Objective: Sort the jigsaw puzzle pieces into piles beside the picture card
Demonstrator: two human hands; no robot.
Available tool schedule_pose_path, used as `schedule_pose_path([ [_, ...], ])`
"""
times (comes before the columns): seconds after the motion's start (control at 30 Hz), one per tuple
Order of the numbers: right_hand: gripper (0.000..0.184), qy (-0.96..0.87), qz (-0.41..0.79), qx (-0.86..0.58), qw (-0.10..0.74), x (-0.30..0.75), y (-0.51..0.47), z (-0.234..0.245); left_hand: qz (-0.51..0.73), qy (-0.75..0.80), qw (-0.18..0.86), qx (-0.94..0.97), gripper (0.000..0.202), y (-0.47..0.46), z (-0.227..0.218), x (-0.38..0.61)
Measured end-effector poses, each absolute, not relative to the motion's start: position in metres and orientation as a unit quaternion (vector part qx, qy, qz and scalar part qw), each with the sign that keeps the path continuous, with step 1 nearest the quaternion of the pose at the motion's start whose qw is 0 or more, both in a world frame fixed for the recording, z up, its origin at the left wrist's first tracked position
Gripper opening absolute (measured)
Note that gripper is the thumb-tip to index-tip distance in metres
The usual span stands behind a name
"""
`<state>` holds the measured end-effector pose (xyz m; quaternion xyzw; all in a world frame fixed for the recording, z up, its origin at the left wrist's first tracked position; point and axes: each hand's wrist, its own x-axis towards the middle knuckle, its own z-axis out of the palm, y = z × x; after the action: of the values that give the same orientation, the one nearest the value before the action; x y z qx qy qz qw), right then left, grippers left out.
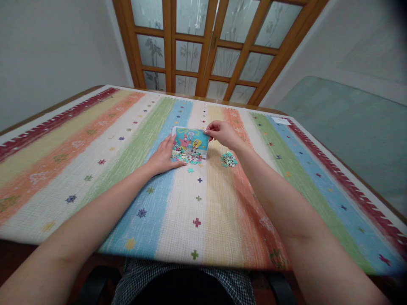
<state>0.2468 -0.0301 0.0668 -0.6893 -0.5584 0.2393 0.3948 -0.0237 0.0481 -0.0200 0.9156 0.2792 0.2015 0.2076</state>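
Note:
A small blue picture card [196, 134] with cartoon characters lies in the middle of the striped tablecloth. Several loose jigsaw pieces [187, 156] cover its lower part. My left hand [165, 156] rests along the card's left side, fingers stretched out and thumb apart beneath the loose pieces. At the card's upper right corner, my right hand [221, 132] pinches the edge between thumb and fingers. A small heap of jigsaw pieces [229, 159] sits on the cloth below my right wrist. One single turquoise piece [190, 170] lies just in front of the card.
The striped tablecloth [152, 228] covers the table. A white slip [281, 121] lies near the far right corner. Beyond the table stand wooden doors with glass panes [187, 55]. A pale green panel [343, 127] is on the right, and black chair armrests [98, 284] are below.

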Motion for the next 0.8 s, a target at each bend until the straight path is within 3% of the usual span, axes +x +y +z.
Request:
schedule_pose_path([
  [0.5,0.009,-0.57,0.064,-0.697,0.43,0.261,-0.057,0.076,0.153,0.264,0.203,0.93,0.128,0.046,-0.011,-0.025],
  [0.8,0.016,-0.529,0.072,-0.664,0.524,0.274,-0.081,0.077,0.12,0.24,0.161,0.95,0.135,0.037,-0.01,-0.021],
])
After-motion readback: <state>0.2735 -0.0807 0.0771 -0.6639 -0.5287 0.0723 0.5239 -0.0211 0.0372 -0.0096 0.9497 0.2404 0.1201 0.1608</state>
